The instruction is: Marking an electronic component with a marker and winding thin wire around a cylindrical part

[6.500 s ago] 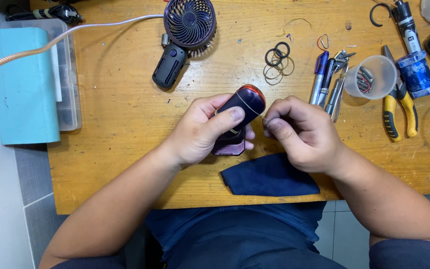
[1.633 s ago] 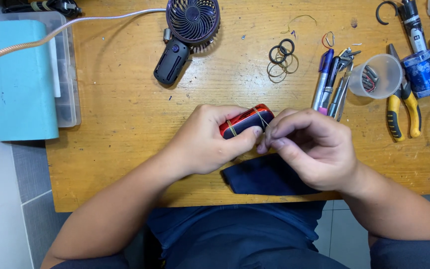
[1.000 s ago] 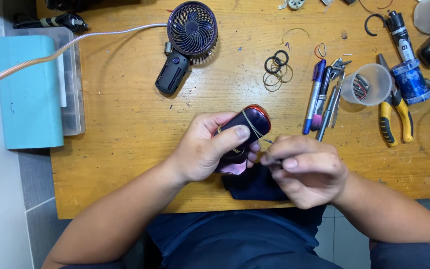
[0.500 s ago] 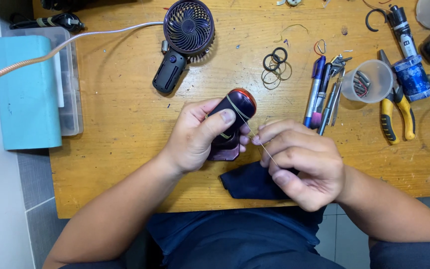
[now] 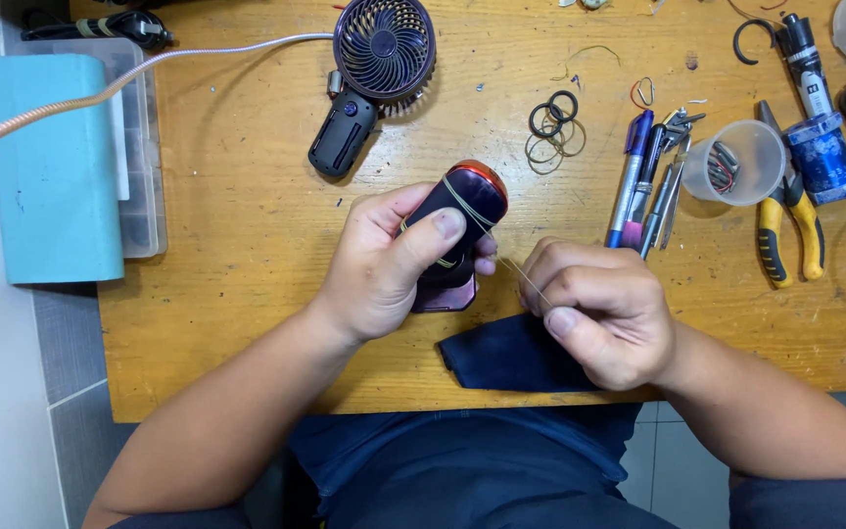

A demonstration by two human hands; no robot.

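Two hands mid-frame over table (image 5: 247, 245). Left hand (image 5: 384, 264) wrapped around dark device with orange end (image 5: 462, 211), thumb pressing rubber band (image 5: 472, 208) flat, device tilted up for access. Right hand (image 5: 594, 313) pinching band's free stretch taut. Dark cloth (image 5: 501, 358) underneath, near edge.

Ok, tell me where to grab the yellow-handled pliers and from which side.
Grip the pliers by the two yellow handles, coming from the near table edge. The handles point toward the person and lie bare on the table, while the jaw end sits crowded among the clear cup and blue reel.
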